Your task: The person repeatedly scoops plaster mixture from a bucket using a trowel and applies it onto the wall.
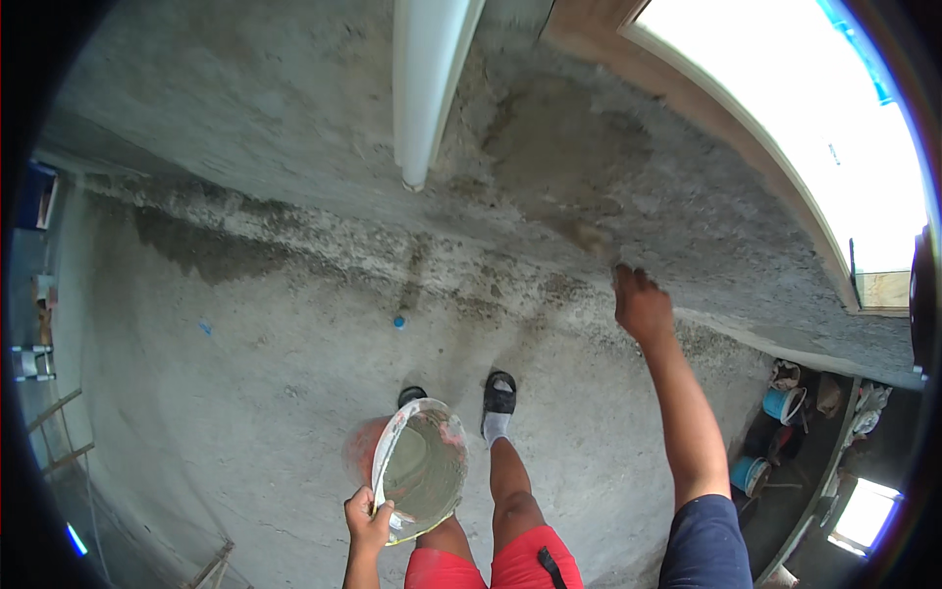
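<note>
My left hand (368, 522) is closed on the near rim of a plastic bucket (385, 454), thumb over the edge. The bucket is tilted in front of my left leg, its rim smeared, its outside reddish. Wet grey mortar (422, 466) covers its inner wall and bottom. My right arm reaches out toward the lower part of the rough grey wall (726, 206). There my right hand (643, 306) has its fingers curled together; what they hold, if anything, is hidden. A darker damp mortar patch (564, 142) lies on the wall beyond that hand.
A white pipe (432, 88) comes down along the wall. At upper right is a bright window (785, 108). A small blue cap (398, 322) lies on the concrete floor (294, 393). Blue buckets (780, 404) stand at far right. Wooden pieces (69, 456) are at the left edge.
</note>
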Tool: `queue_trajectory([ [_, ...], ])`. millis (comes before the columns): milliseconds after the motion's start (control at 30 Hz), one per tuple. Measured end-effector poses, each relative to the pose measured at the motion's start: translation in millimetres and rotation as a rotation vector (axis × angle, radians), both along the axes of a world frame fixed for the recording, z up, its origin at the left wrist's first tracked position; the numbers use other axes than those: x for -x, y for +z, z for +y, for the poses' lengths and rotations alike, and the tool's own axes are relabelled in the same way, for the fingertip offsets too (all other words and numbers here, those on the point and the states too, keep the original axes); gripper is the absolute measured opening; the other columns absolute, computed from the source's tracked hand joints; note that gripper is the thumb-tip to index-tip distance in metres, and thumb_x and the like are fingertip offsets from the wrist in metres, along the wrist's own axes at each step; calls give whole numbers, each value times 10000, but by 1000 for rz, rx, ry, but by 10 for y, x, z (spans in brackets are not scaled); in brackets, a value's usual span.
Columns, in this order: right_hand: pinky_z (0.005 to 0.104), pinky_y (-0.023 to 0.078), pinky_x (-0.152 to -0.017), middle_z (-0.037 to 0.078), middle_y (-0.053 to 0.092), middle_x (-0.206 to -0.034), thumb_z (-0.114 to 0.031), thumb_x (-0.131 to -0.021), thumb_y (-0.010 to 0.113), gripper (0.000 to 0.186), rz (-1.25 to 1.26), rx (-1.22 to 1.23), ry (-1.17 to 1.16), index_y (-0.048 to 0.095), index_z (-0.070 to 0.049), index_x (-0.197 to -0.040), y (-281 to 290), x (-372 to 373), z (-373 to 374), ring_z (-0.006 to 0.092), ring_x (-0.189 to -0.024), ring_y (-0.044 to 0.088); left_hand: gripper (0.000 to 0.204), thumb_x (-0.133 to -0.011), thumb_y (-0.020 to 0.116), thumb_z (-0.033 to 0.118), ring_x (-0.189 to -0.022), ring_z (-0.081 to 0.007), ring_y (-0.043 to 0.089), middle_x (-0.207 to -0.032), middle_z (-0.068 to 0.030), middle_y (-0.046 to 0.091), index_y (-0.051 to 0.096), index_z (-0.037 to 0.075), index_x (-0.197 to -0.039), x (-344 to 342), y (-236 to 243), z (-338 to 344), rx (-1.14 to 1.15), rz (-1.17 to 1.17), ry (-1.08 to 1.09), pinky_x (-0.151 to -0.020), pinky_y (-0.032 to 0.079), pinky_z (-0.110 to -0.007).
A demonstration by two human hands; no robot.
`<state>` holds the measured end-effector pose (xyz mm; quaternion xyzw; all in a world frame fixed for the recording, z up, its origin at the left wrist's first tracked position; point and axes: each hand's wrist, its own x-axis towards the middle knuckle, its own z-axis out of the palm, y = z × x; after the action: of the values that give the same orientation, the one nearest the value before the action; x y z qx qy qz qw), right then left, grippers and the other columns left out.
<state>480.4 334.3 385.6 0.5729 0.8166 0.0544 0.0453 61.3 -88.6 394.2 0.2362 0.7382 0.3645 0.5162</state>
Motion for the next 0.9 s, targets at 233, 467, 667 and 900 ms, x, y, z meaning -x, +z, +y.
queue_trajectory([
  [233,497,573,-643,146,663,-962,-251,-944,627,319,-4,8,-284,589,-110,-1227,21,-564,-544,358,-831,709,256,-791,692,-49,-668,-46,467,-718,35,520,477,82,-742,35,701,46,-127,-16,138,-596,377,-260],
  [467,414,536,-664,60,600,-883,-197,-826,754,354,300,-361,111,645,-158,-1161,1567,-443,-474,271,-817,654,246,-787,701,13,-655,-48,450,-702,42,514,472,91,-740,73,1511,242,-264,49,105,-600,363,-263],
  [667,467,550,-709,96,652,-942,-206,-879,710,308,436,-329,-36,650,-170,-1178,1273,-448,18,344,-870,674,232,-789,696,12,-663,-44,453,-707,39,520,480,83,-741,164,1523,358,-234,65,76,-605,366,-258],
  [900,514,572,-807,209,725,-1044,-259,-961,550,287,172,179,-425,664,-123,-1187,593,-1145,-392,416,-980,705,249,-795,661,-40,-674,-51,484,-715,33,518,451,89,-760,79,1407,265,-178,56,65,-623,387,-254],
])
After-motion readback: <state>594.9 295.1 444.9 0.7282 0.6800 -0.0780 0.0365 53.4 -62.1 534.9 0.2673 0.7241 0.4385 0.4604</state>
